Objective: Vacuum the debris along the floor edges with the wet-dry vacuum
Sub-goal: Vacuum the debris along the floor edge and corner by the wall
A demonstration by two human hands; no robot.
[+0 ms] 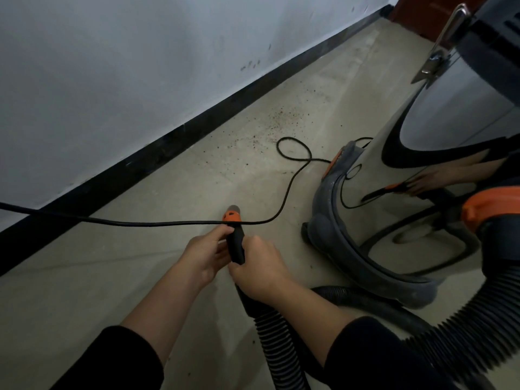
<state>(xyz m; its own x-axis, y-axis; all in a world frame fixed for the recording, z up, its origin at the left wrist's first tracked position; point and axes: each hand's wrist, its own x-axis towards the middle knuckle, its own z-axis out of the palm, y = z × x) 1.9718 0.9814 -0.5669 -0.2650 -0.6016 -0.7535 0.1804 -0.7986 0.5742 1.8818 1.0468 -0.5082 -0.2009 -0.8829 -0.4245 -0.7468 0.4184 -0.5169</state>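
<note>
While both grips hold nozzle handle (235, 249), keep tip low and sweep along baseboard (140, 161) toward debris (278, 119), scattered on floor (84, 277) near wall edge, well ahead of tip. Left grip (206, 254) grasping handle's upper part; right grip (259, 268) clenched where hose (274, 339) joins. Clear power cord (157, 223) first; it appears to lie across tip. Count: one vacuum (394, 178), one hose, one cord, one debris patch.

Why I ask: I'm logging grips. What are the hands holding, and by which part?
Both hands grip the vacuum hose's black handle: the left hand just below the orange collar, the right hand lower, where the handle meets the ribbed hose.
</note>
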